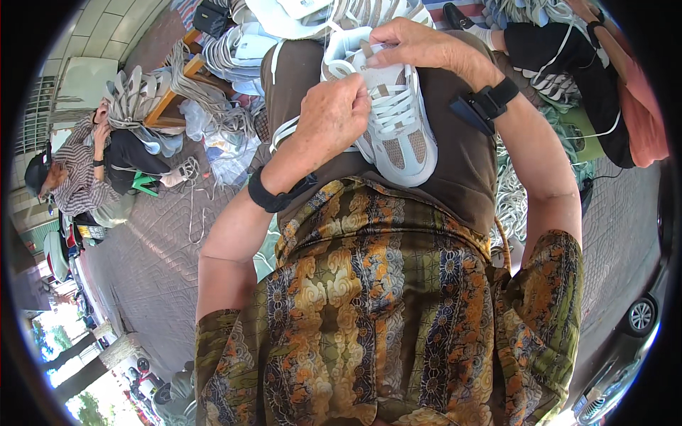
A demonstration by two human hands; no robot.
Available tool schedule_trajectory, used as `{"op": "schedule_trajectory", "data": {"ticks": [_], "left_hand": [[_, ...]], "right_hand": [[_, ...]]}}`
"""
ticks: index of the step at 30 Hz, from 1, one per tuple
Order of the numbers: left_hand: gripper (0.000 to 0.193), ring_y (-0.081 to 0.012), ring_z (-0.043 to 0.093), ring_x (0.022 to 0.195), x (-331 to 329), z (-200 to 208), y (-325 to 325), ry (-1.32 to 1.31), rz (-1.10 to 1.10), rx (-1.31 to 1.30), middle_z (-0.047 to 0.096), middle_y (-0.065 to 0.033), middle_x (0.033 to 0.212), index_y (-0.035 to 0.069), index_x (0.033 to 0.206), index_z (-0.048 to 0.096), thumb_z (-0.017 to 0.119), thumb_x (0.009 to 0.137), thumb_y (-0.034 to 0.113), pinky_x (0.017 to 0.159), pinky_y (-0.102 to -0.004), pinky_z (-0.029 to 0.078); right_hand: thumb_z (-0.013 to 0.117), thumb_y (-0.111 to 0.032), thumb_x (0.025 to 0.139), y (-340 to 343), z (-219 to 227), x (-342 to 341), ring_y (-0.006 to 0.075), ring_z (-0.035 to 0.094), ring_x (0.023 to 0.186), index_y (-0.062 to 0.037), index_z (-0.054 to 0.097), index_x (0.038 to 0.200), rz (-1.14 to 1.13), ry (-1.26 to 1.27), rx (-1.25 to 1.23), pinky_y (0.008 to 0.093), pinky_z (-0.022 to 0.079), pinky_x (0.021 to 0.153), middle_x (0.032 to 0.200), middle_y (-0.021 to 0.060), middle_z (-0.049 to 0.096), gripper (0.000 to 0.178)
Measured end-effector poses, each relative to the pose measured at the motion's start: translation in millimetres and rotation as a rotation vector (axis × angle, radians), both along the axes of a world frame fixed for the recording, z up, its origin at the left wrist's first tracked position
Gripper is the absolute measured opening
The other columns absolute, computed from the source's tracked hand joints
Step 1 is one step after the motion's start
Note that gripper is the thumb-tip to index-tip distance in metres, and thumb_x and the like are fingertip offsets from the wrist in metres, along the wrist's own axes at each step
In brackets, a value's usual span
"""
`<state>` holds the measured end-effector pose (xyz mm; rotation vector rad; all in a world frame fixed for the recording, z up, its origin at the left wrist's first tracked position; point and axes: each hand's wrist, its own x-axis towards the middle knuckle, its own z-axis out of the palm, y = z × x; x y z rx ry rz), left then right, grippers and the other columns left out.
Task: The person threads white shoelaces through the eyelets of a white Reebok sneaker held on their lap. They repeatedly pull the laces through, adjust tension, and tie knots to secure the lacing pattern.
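A white and grey sneaker [398, 135] with beige mesh panels lies across my lap, its toe toward my body. White shoelace [392, 106] crosses its front in several rows. My left hand [332, 117] is closed beside the shoe's collar, the fingers pinched on the shoelace; a loop of it stands up just beyond the knuckles. On the other side, my right hand [419, 51] grips the top of the sneaker near the tongue, thumb and fingers pressed together. The exact spot under the right fingertips is partly hidden.
Stacked shoe uppers [241, 53] and a white shoe piece [284, 18] lie beyond my knees. A wooden stool [174, 96] and clear plastic bags [231, 153] are at left. A seated person [85, 167] handles uppers there; another person [632, 106] sits at right. White laces [511, 206] pile by my right leg.
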<state>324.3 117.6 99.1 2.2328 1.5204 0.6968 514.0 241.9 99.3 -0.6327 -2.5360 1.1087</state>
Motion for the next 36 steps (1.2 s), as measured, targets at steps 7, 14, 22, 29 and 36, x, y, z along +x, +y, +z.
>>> {"op": "schedule_trajectory", "data": {"ticks": [7, 14, 22, 29, 36], "left_hand": [[0.026, -0.0457, 0.06, 0.078, -3.7, 3.1, 8.6, 0.125, -0.059, -0.091, 0.062, -0.0256, 0.08, 0.007, 0.106, 0.065, 0.052, 0.085, 0.013, 0.069, -0.0494, 0.047], [0.025, -0.0471, 0.058, 0.086, 4.9, 20.4, 20.0, 0.435, -0.134, -0.174, 0.062, -0.0279, 0.087, 0.003, 0.099, 0.066, 0.05, 0.085, 0.016, 0.077, -0.0524, 0.046], [0.018, -0.0437, 0.065, 0.071, 8.4, 14.4, 33.0, 0.417, -0.259, -0.112, 0.064, -0.027, 0.073, -0.006, 0.077, 0.067, 0.055, 0.074, 0.007, 0.068, -0.0513, 0.052], [0.029, -0.0411, 0.062, 0.072, 8.6, 18.7, 14.8, 0.565, -0.28, -0.01, 0.062, -0.0217, 0.071, 0.006, 0.105, 0.064, 0.05, 0.079, 0.005, 0.065, -0.052, 0.05], [0.012, -0.0362, 0.065, 0.068, -1.9, 8.7, 14.5, 0.244, -0.207, 0.008, 0.062, -0.0211, 0.067, 0.0, 0.089, 0.06, 0.057, 0.081, 0.008, 0.062, -0.045, 0.051]], "right_hand": [[0.07, -0.021, 0.086, -4.9, -30.6, -7.9, 0.0045, 0.049, 0.069, -0.0022, 0.065, 0.087, -0.174, 0.206, -0.051, 0.0257, 0.04, 0.061, 0.07, -0.0034, 0.056, 0.02], [0.069, -0.021, 0.085, -7.8, -39.0, -12.1, 0.0066, 0.052, 0.069, -0.0015, 0.067, 0.09, -0.291, 0.18, -0.125, 0.0263, 0.042, 0.061, 0.072, -0.0018, 0.059, 0.02], [0.069, -0.019, 0.085, -8.1, -41.2, -11.9, 0.0076, 0.053, 0.07, -0.0012, 0.066, 0.092, -0.299, 0.183, -0.132, 0.0267, 0.043, 0.062, 0.072, -0.0005, 0.06, 0.02], [0.07, -0.02, 0.085, -8.7, -46.0, -10.3, 0.0082, 0.056, 0.073, -0.0013, 0.066, 0.096, -0.309, 0.221, -0.114, 0.0273, 0.046, 0.065, 0.077, 0.0007, 0.063, 0.022], [0.07, -0.021, 0.085, -8.2, -45.9, -10.0, 0.0089, 0.059, 0.075, -0.0022, 0.067, 0.098, -0.302, 0.227, -0.132, 0.0275, 0.048, 0.067, 0.08, 0.0014, 0.065, 0.023]]}}
